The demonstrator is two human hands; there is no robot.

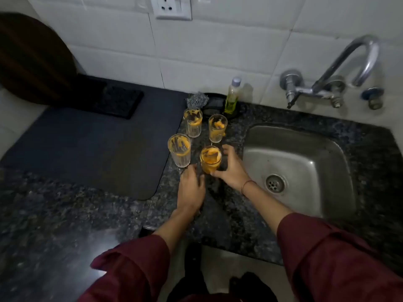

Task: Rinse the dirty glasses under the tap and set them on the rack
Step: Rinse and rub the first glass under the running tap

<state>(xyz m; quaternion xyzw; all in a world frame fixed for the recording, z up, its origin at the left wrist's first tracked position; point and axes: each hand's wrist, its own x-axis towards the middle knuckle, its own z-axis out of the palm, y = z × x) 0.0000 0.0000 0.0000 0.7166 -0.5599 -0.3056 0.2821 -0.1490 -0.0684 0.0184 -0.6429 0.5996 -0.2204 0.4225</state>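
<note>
Several clear glasses smeared with orange residue stand on the dark granite counter left of the sink. The nearest glass point(210, 159) has my right hand point(231, 168) wrapped around its right side. My left hand point(191, 188) rests on the counter just below and left of it, fingers spread, holding nothing. A taller glass point(179, 150) stands to the left, and two more glasses point(193, 123) point(217, 128) stand behind. The steel tap point(357, 62) curves over the steel sink point(305, 149), and no water is visible.
A dark grey drying mat point(91, 144) covers the counter on the left. A bottle of yellow-green dish liquid point(232, 97) and a steel scrubber point(197, 100) sit by a black tray at the wall. A dark round board point(32, 57) leans at the far left.
</note>
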